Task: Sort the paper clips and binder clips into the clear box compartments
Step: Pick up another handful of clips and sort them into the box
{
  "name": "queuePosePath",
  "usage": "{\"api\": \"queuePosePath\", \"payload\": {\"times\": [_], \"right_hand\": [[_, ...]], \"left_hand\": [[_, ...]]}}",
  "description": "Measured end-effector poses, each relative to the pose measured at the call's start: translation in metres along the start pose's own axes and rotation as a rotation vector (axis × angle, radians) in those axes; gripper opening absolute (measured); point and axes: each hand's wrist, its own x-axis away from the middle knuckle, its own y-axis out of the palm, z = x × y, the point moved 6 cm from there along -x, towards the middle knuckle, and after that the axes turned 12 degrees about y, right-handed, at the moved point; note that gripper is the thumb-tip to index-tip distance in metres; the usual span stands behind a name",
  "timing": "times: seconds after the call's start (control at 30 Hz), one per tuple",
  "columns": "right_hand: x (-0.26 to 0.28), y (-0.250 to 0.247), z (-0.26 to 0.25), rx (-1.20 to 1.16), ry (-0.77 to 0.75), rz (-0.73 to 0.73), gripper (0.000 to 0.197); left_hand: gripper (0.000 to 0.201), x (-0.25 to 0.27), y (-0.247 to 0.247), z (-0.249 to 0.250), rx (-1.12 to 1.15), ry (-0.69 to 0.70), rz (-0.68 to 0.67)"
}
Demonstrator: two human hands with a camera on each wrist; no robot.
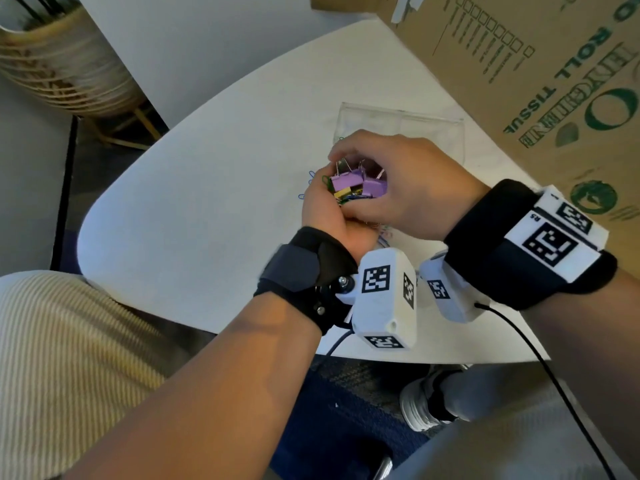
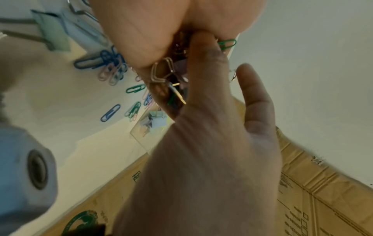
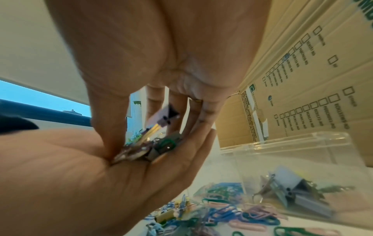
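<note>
Left hand [image 1: 325, 206] cupping binder clips [image 1: 356, 185], right hand [image 1: 398, 181] pinching among them, clear box [image 1: 429, 129] just beyond

— Any room to the left?
— Yes, the white table [image 1: 194, 188] lies bare there.
— And right?
— The cardboard carton [image 1: 540, 81] walls it, just behind the clear box [image 1: 398, 123]; loose paper clips [image 3: 232, 212] litter the front.

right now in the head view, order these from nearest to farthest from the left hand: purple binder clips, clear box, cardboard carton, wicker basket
1. purple binder clips: cupped in the left hand, under the right hand.
2. clear box: just beyond both hands on the table.
3. cardboard carton and wicker basket: far right and far left; too close to call.
</note>
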Motion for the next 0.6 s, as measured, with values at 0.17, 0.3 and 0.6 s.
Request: {"api": "queuePosePath", "payload": {"times": [0.17,0.3,0.6], "right_hand": [[0.0,-0.012,0.01,-0.117,0.033,0.09,0.039],[0.004,-0.036,0.023,-0.235,0.086,0.241,0.03],[0.011,-0.023,0.039,-0.038,0.152,0.035,0.021]], "left_hand": [[0.046,0.005,0.002,0.0,-0.033,-0.026,-0.026],[0.032,0.008,0.005,0.0,0.028,-0.058,-0.042],[0.031,0.0,0.009,-0.001,0.075,-0.017,-0.048]]}}
